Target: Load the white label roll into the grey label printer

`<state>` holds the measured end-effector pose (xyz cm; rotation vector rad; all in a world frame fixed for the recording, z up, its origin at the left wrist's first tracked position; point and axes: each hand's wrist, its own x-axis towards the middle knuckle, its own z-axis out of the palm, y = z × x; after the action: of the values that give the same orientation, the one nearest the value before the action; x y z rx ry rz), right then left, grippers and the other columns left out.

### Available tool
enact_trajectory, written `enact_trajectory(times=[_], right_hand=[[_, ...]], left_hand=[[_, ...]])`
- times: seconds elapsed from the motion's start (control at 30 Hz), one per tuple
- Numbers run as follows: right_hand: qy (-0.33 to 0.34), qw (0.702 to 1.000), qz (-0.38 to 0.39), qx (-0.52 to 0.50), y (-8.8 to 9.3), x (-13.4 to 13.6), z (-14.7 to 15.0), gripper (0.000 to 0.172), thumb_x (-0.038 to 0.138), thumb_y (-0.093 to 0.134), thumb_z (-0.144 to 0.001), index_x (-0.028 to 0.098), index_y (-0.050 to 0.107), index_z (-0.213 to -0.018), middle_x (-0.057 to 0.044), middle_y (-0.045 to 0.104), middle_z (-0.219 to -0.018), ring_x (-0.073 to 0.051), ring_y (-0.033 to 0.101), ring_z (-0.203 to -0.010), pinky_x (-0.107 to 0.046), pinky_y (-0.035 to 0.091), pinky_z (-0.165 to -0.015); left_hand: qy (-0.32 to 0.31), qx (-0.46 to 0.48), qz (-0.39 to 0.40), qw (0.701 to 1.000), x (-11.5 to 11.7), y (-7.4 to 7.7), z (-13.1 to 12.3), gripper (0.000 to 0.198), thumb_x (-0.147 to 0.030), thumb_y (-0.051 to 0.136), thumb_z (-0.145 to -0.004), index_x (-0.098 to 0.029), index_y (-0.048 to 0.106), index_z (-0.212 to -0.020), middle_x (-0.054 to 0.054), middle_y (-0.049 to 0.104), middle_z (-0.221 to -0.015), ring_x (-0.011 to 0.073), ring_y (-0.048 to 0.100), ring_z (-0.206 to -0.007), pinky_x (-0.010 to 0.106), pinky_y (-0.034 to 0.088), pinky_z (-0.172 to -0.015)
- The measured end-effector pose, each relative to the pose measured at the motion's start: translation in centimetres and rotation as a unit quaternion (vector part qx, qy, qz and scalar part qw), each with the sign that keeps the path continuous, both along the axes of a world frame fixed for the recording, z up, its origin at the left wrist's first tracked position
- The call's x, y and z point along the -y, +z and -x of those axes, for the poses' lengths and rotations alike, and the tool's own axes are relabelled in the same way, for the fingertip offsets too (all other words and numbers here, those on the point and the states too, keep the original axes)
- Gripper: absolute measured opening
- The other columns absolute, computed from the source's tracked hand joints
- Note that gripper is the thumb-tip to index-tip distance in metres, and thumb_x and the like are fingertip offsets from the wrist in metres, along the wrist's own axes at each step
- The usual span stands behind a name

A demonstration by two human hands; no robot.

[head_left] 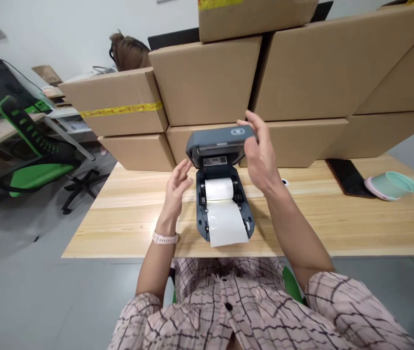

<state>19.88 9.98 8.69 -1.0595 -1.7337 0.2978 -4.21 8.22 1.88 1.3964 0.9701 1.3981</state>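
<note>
Pink shirt with a dark check (225, 311) fills the near side, and just past it runs the straight near edge of the pale wood-grain desk (119, 218). Close to that edge sits a dark grey plastic label printer (201, 226), its hinged grey lid (221, 136) raised at the far end. Inside the body is a white paper roll (219, 188); a glossy white paper strip (226, 223) leads from it over the printer's near end, stopping short of the desk edge. The right hand (261, 155) grasps the lid's right side, thumb on the near face. The left hand (179, 187) is loosely unfolded by the lid's left corner; whether it touches cannot be told. Bare wood stretches left of the printer to the slanting desk edge. Stacked brown cardboard boxes (207, 82) limit the room on the far side, their contents hidden. Right, a flat black phone (349, 177) lies beside a mint-green and pink round cup (392, 185), its inside mostly unseen.
</note>
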Motion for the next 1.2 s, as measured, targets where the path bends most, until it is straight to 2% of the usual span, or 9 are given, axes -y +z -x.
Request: enact_trajectory(times=[0.13, 0.3, 0.43, 0.53, 0.6, 0.7, 0.87, 1.03, 1.2], right_hand=[[-0.039, 0.997, -0.006, 0.069, 1.8, -5.8, 0.1, 0.077, 0.076, 0.007, -0.1, 0.035, 0.008, -0.165, -0.006, 0.03, -0.17, -0.031, 0.036, -0.155, -0.058, 0.034, -0.123], [-0.062, 0.995, 0.035, 0.07, 2.6, -10.6, -0.1, 0.081, 0.08, 0.014, -0.099, 0.029, 0.02, -0.162, -0.01, 0.036, -0.167, -0.035, 0.04, -0.152, -0.062, 0.033, -0.122], [-0.069, 0.99, -0.049, 0.111, 3.5, -8.0, -0.1, 0.077, 0.068, 0.034, -0.101, 0.028, 0.018, -0.165, -0.012, 0.035, -0.168, -0.037, 0.034, -0.154, -0.065, 0.029, -0.123], [-0.013, 0.974, -0.138, 0.181, 2.9, -3.2, 0.0, 0.073, 0.052, 0.048, -0.1, 0.03, 0.022, -0.165, -0.011, 0.045, -0.162, -0.039, 0.041, -0.15, -0.064, 0.033, -0.121], [0.09, 0.959, -0.077, 0.259, 1.6, -0.7, 0.1, 0.076, 0.043, 0.053, -0.099, 0.03, 0.021, -0.166, -0.012, 0.057, -0.152, -0.036, 0.057, -0.135, -0.059, 0.046, -0.111], [0.211, 0.895, 0.087, 0.383, -0.9, 0.1, 0.6, 0.091, 0.041, 0.061, -0.093, 0.025, 0.011, -0.168, -0.016, 0.058, -0.151, -0.035, 0.064, -0.125, -0.052, 0.053, -0.1], [0.248, 0.825, 0.185, 0.472, -3.3, -2.8, 2.7, 0.105, 0.039, 0.07, -0.083, 0.018, 0.013, -0.168, -0.022, 0.061, -0.146, -0.04, 0.066, -0.122, -0.053, 0.052, -0.098], [0.301, 0.818, 0.21, 0.443, -0.9, -3.2, 2.4, 0.118, 0.032, 0.08, -0.067, 0.016, 0.021, -0.167, -0.02, 0.068, -0.137, -0.041, 0.069, -0.114, -0.049, 0.056, -0.09], [0.396, 0.852, 0.164, 0.301, 3.4, -1.4, -4.3, 0.104, 0.035, 0.077, -0.074, 0.028, 0.026, -0.166, -0.007, 0.061, -0.148, -0.03, 0.066, -0.124, -0.041, 0.056, -0.101]], left_hand=[[-0.116, -0.065, 0.1, 0.986, -0.2, -1.6, 0.2, 0.101, -0.035, 0.077, -0.08, -0.029, 0.023, -0.165, 0.01, 0.02, -0.175, 0.0308, 0.018, -0.163, 0.049, 0.024, -0.13], [-0.109, -0.125, 0.118, 0.979, 0.5, -2.9, -0.1, 0.117, -0.037, 0.077, -0.077, -0.024, 0.005, -0.168, 0.011, 0.007, -0.177, 0.0337, 0.011, -0.163, 0.045, 0.022, -0.129], [-0.044, -0.212, 0.124, 0.968, 0.3, -2.9, -0.3, 0.103, -0.034, 0.072, -0.077, -0.019, 0.022, -0.166, 0.018, 0.045, -0.16, 0.0351, 0.051, -0.139, 0.044, 0.047, -0.107], [-0.011, -0.319, 0.127, 0.939, 0.5, -2.2, -0.5, 0.086, -0.035, 0.067, -0.08, -0.018, 0.04, -0.159, 0.008, 0.071, -0.106, 0.0251, 0.066, -0.093, 0.035, 0.049, -0.082], [-0.005, -0.356, 0.138, 0.924, 0.8, -1.7, -0.7, 0.079, -0.033, 0.062, -0.082, -0.019, 0.042, -0.157, 0.0, 0.066, -0.079, 0.0203, 0.061, -0.074, 0.03, 0.043, -0.07], [-0.008, -0.358, 0.142, 0.923, 1.1, -1.4, -0.9, 0.077, -0.029, 0.058, -0.082, -0.019, 0.041, -0.157, -0.005, 0.057, -0.065, 0.0177, 0.055, -0.063, 0.028, 0.035, -0.062], [-0.042, -0.318, 0.116, 0.94, 1.0, -1.6, -0.7, 0.075, -0.024, 0.055, -0.08, -0.016, 0.044, -0.154, -0.005, 0.057, -0.066, 0.0161, 0.05, -0.06, 0.027, 0.036, -0.062], [-0.05, -0.316, 0.108, 0.941, 0.9, -1.5, -0.6, 0.071, -0.022, 0.054, -0.079, -0.016, 0.049, -0.15, -0.004, 0.058, -0.066, 0.017, 0.049, -0.06, 0.028, 0.038, -0.064], [-0.06, -0.305, 0.119, 0.943, 1.0, -1.4, -0.6, 0.076, -0.022, 0.054, -0.08, -0.021, 0.044, -0.155, -0.005, 0.059, -0.066, 0.0169, 0.051, -0.06, 0.028, 0.041, -0.067]])
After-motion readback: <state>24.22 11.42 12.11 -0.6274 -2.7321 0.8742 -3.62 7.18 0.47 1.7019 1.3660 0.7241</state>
